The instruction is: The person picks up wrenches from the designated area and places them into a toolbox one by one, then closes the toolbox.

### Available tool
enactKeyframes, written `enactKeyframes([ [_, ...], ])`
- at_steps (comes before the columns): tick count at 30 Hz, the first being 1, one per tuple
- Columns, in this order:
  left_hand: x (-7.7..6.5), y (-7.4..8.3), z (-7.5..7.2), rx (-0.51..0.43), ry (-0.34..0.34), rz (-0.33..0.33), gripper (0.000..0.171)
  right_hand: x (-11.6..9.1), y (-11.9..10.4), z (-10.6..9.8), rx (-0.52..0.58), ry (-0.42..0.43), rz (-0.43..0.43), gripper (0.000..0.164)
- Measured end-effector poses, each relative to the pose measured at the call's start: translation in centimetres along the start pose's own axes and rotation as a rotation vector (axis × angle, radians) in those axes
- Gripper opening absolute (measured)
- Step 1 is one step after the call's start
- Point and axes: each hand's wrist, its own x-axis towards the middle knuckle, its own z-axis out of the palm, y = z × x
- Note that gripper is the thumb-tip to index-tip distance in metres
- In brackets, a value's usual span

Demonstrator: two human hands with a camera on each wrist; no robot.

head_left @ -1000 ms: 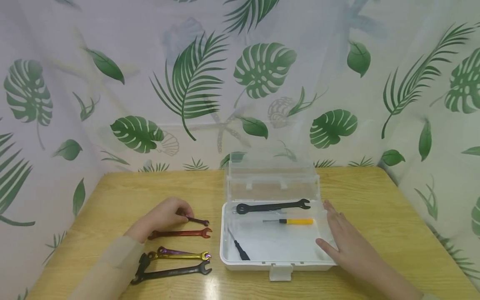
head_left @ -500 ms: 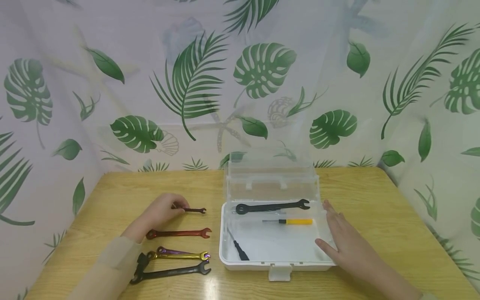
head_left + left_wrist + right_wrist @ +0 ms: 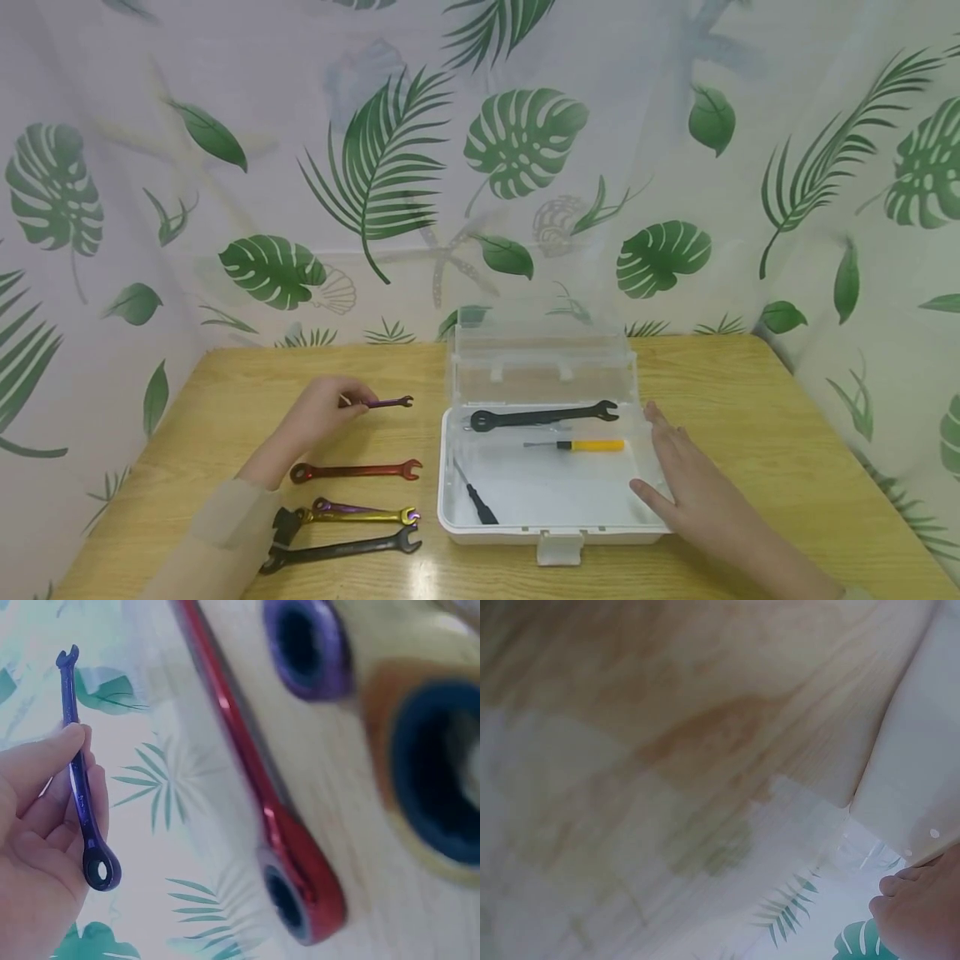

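Note:
My left hand pinches a small purple ratcheting combination wrench between thumb and fingers, beyond the row of wrenches. In the left wrist view, the purple wrench shows its open end past the thumb and its ring end near the palm. Nearest that hand on the table lies a red wrench. My right hand rests on the right side of a white toolbox, fingers extended and thumb over the rim. Only part of the right hand appears in the right wrist view, against the box's white wall.
Closer in lie a yellow wrench, a second purple wrench and a black wrench. The box, its clear lid raised, contains a large black wrench, a yellow-handled screwdriver and a black-handled screwdriver.
My left hand has moved away from the red wrench toward the back of the table, carrying the small purple wrench. The right hand and the toolbox have stayed in place.

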Motion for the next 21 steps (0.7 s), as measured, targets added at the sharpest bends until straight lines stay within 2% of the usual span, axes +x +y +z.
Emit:
enactKeyframes([
  [7,-0.1,1.1,-0.3,-0.007,0.040,0.001,0.009,-0.2,0.1,0.1,0.010,0.022,-0.020,0.093],
  [13,-0.2,2.6,-0.7,-0.059,0.074,-0.012,0.013,-0.2,0.2,0.2,0.023,0.032,-0.027,0.093],
  [21,0.1,4.7,-0.9,-0.058,0.077,-0.017,0.014,-0.2,0.0,0.1,0.029,0.027,-0.021,0.094],
])
